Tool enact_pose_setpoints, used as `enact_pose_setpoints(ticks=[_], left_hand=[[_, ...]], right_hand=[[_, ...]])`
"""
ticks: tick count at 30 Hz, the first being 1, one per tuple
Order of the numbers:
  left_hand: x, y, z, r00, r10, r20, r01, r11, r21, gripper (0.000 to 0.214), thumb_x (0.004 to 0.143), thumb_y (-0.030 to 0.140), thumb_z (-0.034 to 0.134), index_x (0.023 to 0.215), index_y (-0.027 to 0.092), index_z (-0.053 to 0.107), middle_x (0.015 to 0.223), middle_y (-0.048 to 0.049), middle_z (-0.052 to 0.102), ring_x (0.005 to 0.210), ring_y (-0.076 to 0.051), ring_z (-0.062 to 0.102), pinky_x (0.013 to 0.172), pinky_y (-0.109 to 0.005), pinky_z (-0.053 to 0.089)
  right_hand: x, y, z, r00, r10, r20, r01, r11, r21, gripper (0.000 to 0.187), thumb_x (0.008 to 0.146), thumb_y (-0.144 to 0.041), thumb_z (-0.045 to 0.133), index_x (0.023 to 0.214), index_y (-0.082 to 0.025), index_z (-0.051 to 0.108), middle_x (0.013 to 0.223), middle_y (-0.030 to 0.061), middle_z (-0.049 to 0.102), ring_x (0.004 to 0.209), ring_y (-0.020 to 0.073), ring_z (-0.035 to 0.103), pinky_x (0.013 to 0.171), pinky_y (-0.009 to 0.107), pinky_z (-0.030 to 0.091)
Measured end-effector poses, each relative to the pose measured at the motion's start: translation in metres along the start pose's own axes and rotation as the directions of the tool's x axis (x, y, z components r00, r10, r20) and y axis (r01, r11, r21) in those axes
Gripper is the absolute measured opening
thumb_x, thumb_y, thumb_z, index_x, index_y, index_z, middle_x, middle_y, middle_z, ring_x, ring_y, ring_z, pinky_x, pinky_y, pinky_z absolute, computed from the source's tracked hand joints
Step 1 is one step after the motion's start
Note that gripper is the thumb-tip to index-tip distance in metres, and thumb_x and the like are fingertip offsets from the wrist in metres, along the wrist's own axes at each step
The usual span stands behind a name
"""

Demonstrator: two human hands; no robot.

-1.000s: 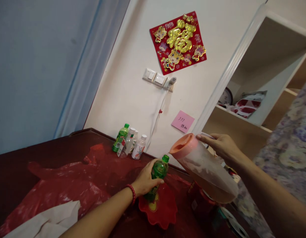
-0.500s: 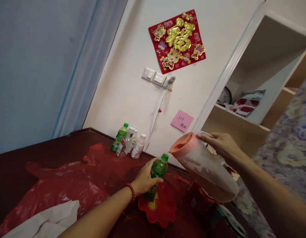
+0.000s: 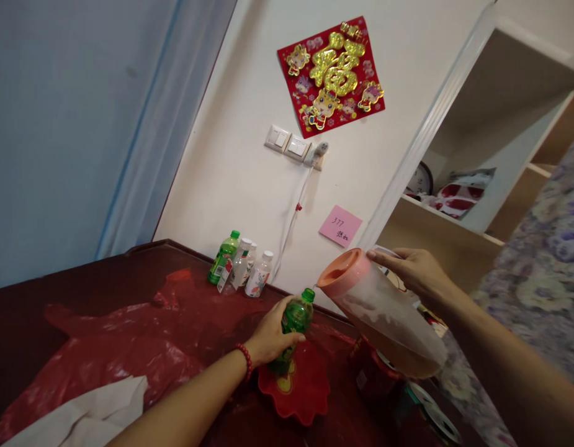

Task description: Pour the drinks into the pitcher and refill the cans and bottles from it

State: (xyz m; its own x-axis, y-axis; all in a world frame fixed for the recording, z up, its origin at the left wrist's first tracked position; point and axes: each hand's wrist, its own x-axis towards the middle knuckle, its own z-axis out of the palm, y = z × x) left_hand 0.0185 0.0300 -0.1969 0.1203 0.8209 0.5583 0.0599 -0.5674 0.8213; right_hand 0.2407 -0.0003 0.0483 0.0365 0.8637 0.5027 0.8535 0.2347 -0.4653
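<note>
My left hand (image 3: 269,338) is wrapped round a green plastic bottle (image 3: 296,318) that stands on a red flower-shaped dish (image 3: 301,390). My right hand (image 3: 414,270) grips the handle of a clear pitcher (image 3: 384,316) with a pink-orange lid. The pitcher is tilted toward the bottle, its lid edge just above the bottle's mouth. Brownish liquid lies in the lower part of the pitcher.
A red plastic sheet (image 3: 128,347) covers the dark table. Several small bottles (image 3: 242,268) stand against the wall. White cloth (image 3: 86,416) lies at the lower left. A shelf unit (image 3: 454,205) stands to the right, and a cord hangs from a wall socket (image 3: 319,152).
The view has drifted slightly; both hands, the bottle and the tilted pitcher keep about the same pose.
</note>
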Motion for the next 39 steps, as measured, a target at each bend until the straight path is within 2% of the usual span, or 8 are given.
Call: enact_pose_setpoints(ticks=[23, 39], left_hand=[[0.0001, -0.0046, -0.0006, 1.000, 0.018, 0.006, -0.018, 1.000, 0.005, 0.080, 0.065, 0.012, 0.078, 0.138, 0.021, 0.046, 0.138, -0.0108, 0.056, 0.127, -0.029, 0.052, 0.111, -0.042, 0.036], [0.0005, -0.0049, -0.0003, 1.000, 0.020, 0.002, -0.020, 1.000, 0.012, 0.079, 0.065, 0.015, 0.079, 0.137, 0.021, 0.047, 0.136, -0.0106, 0.058, 0.125, -0.029, 0.053, 0.110, -0.041, 0.037]], right_hand=[[0.0016, 0.0015, -0.0018, 1.000, 0.005, 0.016, -0.005, 1.000, 0.006, 0.070, 0.066, -0.081, 0.063, 0.089, -0.016, 0.074, 0.051, -0.0027, 0.045, 0.047, 0.0127, 0.037, 0.046, 0.028, 0.027], [0.0001, -0.0015, -0.0014, 1.000, 0.025, 0.000, -0.025, 1.000, -0.017, 0.065, 0.067, -0.078, 0.063, 0.086, -0.017, 0.073, 0.047, -0.0039, 0.041, 0.047, 0.0135, 0.037, 0.046, 0.029, 0.026]])
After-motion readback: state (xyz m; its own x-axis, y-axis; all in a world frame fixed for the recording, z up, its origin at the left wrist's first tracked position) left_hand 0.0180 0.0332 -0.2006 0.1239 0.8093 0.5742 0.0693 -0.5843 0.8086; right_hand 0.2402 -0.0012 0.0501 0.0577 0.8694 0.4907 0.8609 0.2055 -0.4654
